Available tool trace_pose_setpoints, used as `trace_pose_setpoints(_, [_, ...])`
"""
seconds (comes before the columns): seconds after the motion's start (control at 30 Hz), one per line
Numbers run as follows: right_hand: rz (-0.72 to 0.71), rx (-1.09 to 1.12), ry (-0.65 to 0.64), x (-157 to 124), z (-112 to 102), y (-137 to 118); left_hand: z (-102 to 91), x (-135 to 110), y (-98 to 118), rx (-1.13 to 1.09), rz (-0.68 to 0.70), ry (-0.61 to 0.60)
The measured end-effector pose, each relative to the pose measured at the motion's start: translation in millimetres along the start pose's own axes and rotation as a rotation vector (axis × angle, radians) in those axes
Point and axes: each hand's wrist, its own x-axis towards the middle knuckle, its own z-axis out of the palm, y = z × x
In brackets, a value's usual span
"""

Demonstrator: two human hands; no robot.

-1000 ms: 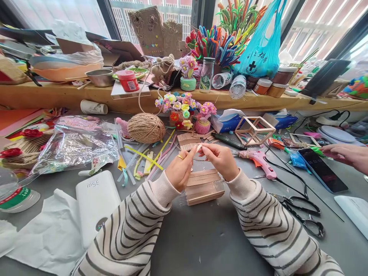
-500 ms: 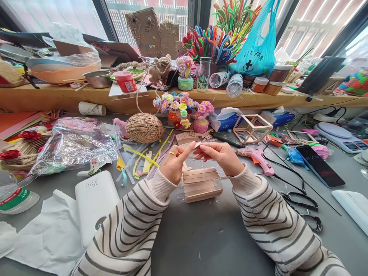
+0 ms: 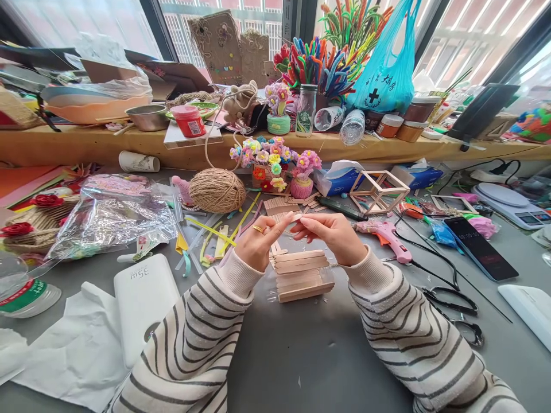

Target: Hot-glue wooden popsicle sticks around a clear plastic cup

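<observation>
My left hand (image 3: pixel 258 241) and my right hand (image 3: pixel 333 235) meet at the fingertips over the middle of the table. Both pinch a small pale piece (image 3: pixel 296 218) that looks like the end of a wooden craft stick; most of it is hidden by the fingers. Just below my hands lies a clear plastic bottle or cup partly covered with craft sticks (image 3: pixel 303 275) set side by side. Behind my fingers is a spread of loose craft sticks (image 3: pixel 275 205). To the right of my right hand rests a pink glue gun (image 3: pixel 390 238).
A twine ball (image 3: pixel 217 190), crocheted flowers (image 3: pixel 267 158) and a stick-built cube frame (image 3: pixel 379 192) stand behind. Black scissors (image 3: pixel 460 312) and a phone (image 3: pixel 480 246) lie right. A white power bank (image 3: pixel 146 304) and crumpled paper (image 3: pixel 73 344) lie left, near a clear plastic bag (image 3: pixel 114 218).
My hands stay almost in place, still pinching the small piece, with my left hand shifted very slightly left. The whole view has drifted a few pixels; nothing else visibly differs.
</observation>
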Motion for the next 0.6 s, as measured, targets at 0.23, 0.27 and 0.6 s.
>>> trace_pose_setpoints(0.23, [-0.036, 0.005, 0.056, 0, 2, 6, 2.1, 1, 3, -0.167, 0.01, 0.017])
trace_pose_setpoints(0.27, [-0.038, 0.0, 0.067, 0, 2, 7, 2.3, 1, 3, -0.181, 0.007, 0.017])
trace_pose_setpoints(0.6, [-0.01, 0.021, 0.15, 0, 6, 7, 14.0, -9, -2, -0.231, -0.048, -0.034])
